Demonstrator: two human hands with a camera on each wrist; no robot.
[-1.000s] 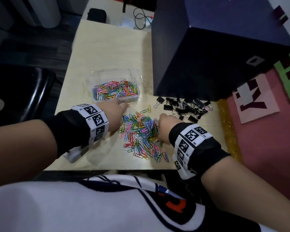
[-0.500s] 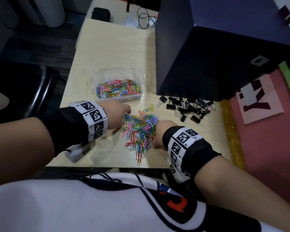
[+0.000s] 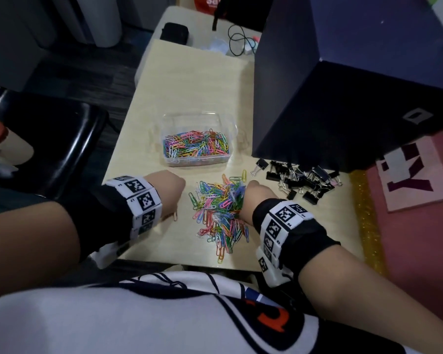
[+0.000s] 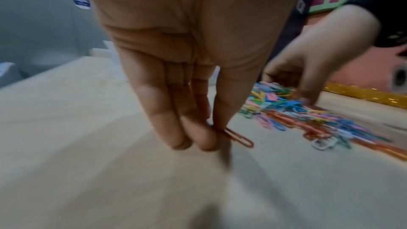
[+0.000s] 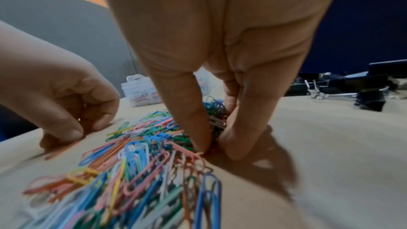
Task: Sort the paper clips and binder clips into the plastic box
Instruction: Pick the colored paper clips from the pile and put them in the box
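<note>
Pale wooden table (image 3: 189, 80) carries a clear plastic box (image 3: 197, 145) of coloured paper clips; nearer lies a loose paper-clip pile (image 3: 220, 213), with black binder clips (image 3: 299, 180) at its right. An orange paper clip (image 4: 236, 137) is pinched by the left hand (image 3: 164, 192) left of the pile; a bunch of pile clips is gripped by the right hand (image 3: 256, 200).

Dim indoor light; soft shadows beneath fingertips (image 4: 204, 138) on pale wooden tabletop (image 3: 189, 80); wrist views motion-blurred, edges stretched.

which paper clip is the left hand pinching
The orange paper clip, alone at the left hand's fingertips, apart from the loose multicoloured pile under the right hand.
</note>
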